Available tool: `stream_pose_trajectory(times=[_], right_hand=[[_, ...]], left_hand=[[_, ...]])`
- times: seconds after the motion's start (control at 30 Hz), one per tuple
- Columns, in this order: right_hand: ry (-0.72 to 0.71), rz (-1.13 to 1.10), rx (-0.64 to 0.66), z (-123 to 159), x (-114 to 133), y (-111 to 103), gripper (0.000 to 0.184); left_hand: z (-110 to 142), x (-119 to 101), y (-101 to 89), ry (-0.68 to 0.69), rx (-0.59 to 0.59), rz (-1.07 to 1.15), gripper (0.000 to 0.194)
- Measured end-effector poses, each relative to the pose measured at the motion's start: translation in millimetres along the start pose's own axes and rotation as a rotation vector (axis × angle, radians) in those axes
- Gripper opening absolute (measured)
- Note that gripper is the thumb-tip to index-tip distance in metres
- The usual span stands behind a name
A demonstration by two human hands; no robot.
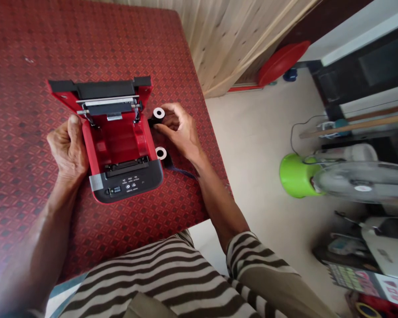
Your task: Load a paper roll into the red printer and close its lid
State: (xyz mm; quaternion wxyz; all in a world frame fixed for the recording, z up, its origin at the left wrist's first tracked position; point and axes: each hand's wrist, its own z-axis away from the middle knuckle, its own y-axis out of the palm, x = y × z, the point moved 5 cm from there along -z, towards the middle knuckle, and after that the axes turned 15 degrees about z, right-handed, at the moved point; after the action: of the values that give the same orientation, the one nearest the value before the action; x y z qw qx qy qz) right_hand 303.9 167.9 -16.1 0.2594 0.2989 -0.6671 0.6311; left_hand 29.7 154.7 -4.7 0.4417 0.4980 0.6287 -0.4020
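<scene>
A red and black label printer (121,141) stands on the table with its lid (104,90) raised and its red inner bay showing. Against its left side rests my left hand (69,148), fingers curled in and thumb along the printer's edge. My right hand (181,130) is at the printer's right side, thumb and forefinger closed round a small black ribbon roll (158,114) with a white core. Nearer to me, a second black ribbon roll (161,153) touches or almost touches the printer, and a dark strip trails from it under my right forearm.
A red patterned cloth covers the table (26,185), whose right edge runs just past my right hand. Wooden panelling (219,35) rises behind. On the floor to the right are a green bucket-like object (295,176), a fan (365,181) and a red basin (281,62).
</scene>
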Motion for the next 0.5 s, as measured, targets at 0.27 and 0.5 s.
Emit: stream_pose_trajectory(times=[0.27,0.5], right_hand=[[-0.089,0.018,0.197,52.6,-4.8,-25.6,0.021],[-0.175,-0.048,0.301,62.4,9.8,-5.2,0.031]], left_hand=[[-0.3,-0.9,2.5,0.012,0.014,-0.021,0.059],[0.9,0.7,1.4,-0.004,0.0,0.005,0.06]])
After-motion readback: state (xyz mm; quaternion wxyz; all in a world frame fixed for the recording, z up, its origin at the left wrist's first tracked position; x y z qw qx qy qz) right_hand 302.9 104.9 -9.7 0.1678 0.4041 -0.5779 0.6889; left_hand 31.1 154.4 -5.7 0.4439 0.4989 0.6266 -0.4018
